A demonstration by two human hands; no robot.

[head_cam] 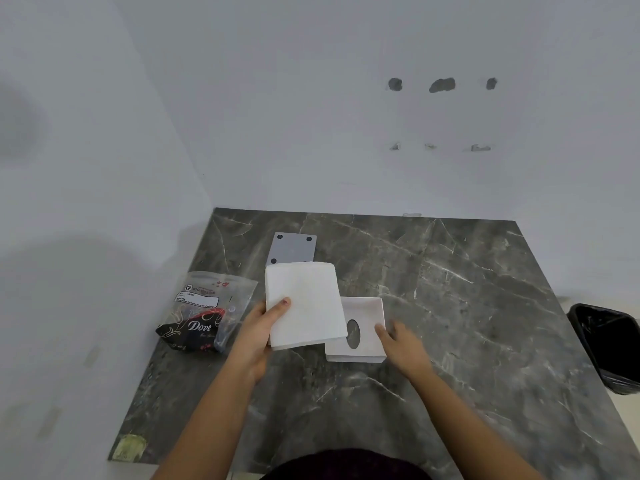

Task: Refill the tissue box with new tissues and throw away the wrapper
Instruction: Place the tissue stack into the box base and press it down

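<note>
A white stack of tissues (304, 303) is held above the table by my left hand (258, 332), thumb on top near its lower left corner. The stack overlaps the left edge of the white tissue box (367, 310), which lies upside down and open, its oval slot showing inside. My right hand (401, 341) rests against the box's right front side, fingers apart on its wall. The clear and black wrapper (204, 311), printed "Dove", lies crumpled on the table to the left of my left hand.
A grey plate with black round feet (294, 249), likely the box's bottom cover, lies behind the tissues. A black-lined waste bin (606, 344) stands off the marble table's (467, 323) right edge. White walls close the left and back sides.
</note>
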